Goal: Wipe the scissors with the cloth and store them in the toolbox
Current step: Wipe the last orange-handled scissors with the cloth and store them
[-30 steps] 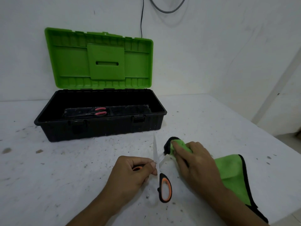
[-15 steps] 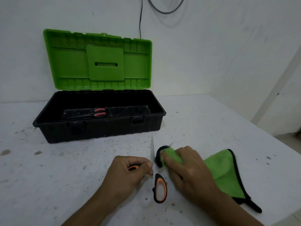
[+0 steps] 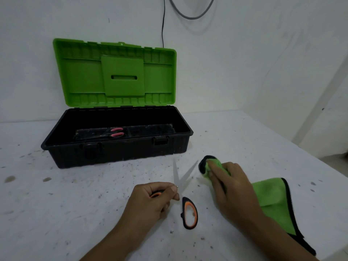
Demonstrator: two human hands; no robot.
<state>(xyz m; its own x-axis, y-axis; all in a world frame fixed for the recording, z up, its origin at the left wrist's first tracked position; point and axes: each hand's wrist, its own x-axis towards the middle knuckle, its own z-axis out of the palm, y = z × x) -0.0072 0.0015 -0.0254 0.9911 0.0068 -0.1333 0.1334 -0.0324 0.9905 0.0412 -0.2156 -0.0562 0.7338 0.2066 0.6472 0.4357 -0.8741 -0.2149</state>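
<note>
Orange-and-black scissors [image 3: 189,212] lie on the white table with their blades spread in a V toward the toolbox. My left hand [image 3: 152,200] grips one handle near the pivot. My right hand [image 3: 230,187] holds a bunched part of the green cloth [image 3: 271,196] just right of the right blade's tip, slightly apart from it. The rest of the cloth trails under my right forearm. The black toolbox [image 3: 116,147] stands open behind, its green lid [image 3: 120,74] upright against the wall.
Another pair of scissors with pink handles [image 3: 115,132] lies inside the toolbox. A black cable [image 3: 163,21] hangs down the wall behind the lid. The table's right edge [image 3: 301,153] runs diagonally close to the cloth. The white tabletop is speckled with dirt.
My right hand slid the cloth along the right blade, off its tip and to the right. The blade it covered now shows, spread from the other. My left hand kept its grip.
</note>
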